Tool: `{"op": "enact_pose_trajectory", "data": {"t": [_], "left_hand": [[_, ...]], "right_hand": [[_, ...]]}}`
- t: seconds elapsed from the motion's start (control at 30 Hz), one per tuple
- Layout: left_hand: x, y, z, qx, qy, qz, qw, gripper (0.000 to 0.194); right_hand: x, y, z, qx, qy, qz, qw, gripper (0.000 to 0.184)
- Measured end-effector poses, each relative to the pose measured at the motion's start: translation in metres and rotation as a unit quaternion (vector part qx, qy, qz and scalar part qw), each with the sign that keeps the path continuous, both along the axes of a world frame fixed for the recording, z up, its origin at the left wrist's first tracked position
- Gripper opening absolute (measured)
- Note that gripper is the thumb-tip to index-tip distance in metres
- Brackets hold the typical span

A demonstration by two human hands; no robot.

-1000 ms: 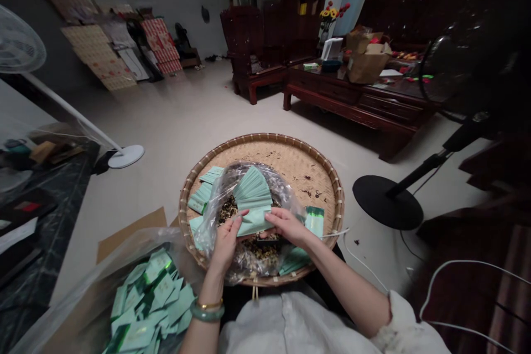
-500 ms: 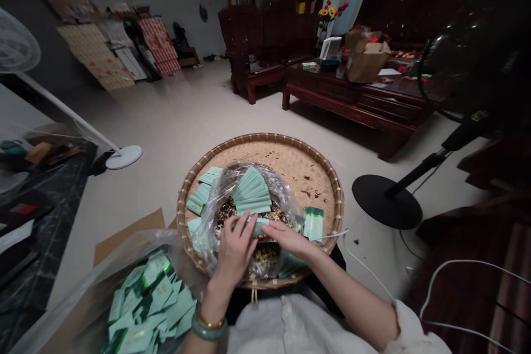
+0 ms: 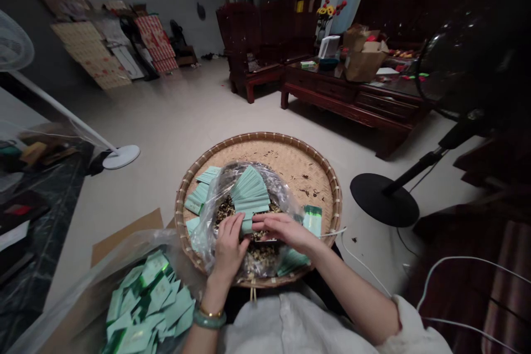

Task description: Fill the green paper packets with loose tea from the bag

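My left hand point(image 3: 230, 239) has its fingers closed on a small mint-green packet point(image 3: 246, 225) above a clear plastic bag point(image 3: 286, 185). Stretched out at the packet's right end is my right hand point(image 3: 288, 230), fingertips beside it or touching. In the bag lies a loose dark and pale dried mix point(image 3: 263, 251). A fanned stack of mint-green packets point(image 3: 250, 188) rests on that mix, just beyond my hands. The bag sits in a round woven bamboo tray point(image 3: 286, 146). Other packets point(image 3: 198, 197) lie along the tray's left side, and one green-topped packet point(image 3: 312, 220) at its right.
At lower left, a plastic-lined box point(image 3: 128, 235) holds many filled green packets point(image 3: 151, 298). A black fan stand point(image 3: 381, 199) is to the right, a white fan base point(image 3: 121, 157) to the left. A white cable point(image 3: 365, 265) runs by the tray. A wooden table point(image 3: 352, 97) stands beyond.
My right hand's fingers have straightened and shifted slightly left over the packet. My left hand has drawn a little lower and left, its fingers still at the packet. The view has shifted slightly.
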State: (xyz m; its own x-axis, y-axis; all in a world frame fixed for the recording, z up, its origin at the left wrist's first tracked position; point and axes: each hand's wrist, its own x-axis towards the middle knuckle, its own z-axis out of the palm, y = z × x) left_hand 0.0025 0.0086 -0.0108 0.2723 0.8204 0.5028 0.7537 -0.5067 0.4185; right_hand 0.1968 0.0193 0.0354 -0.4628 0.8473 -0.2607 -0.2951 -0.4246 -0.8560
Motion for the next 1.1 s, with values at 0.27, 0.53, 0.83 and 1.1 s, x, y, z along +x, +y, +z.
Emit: {"op": "enact_pose_trajectory", "data": {"t": [0.27,0.53,0.83,1.1], "left_hand": [[-0.009,0.007,0.001,-0.053,-0.174,0.122,0.976,0.040],[-0.013,0.007,-0.002,-0.079,-0.205,0.143,0.965,0.041],[-0.016,0.006,0.001,-0.097,-0.226,0.145,0.958,0.041],[-0.018,0.006,0.003,-0.102,-0.226,0.144,0.958,0.040]], "right_hand": [[0.016,0.006,-0.009,0.270,-0.402,0.007,0.875,0.041],[0.013,-0.001,-0.032,0.337,-0.669,0.129,0.650,0.055],[0.030,0.012,-0.019,0.353,-0.686,0.095,0.629,0.048],[-0.041,0.016,-0.015,0.482,-0.579,0.190,0.629,0.041]]}}
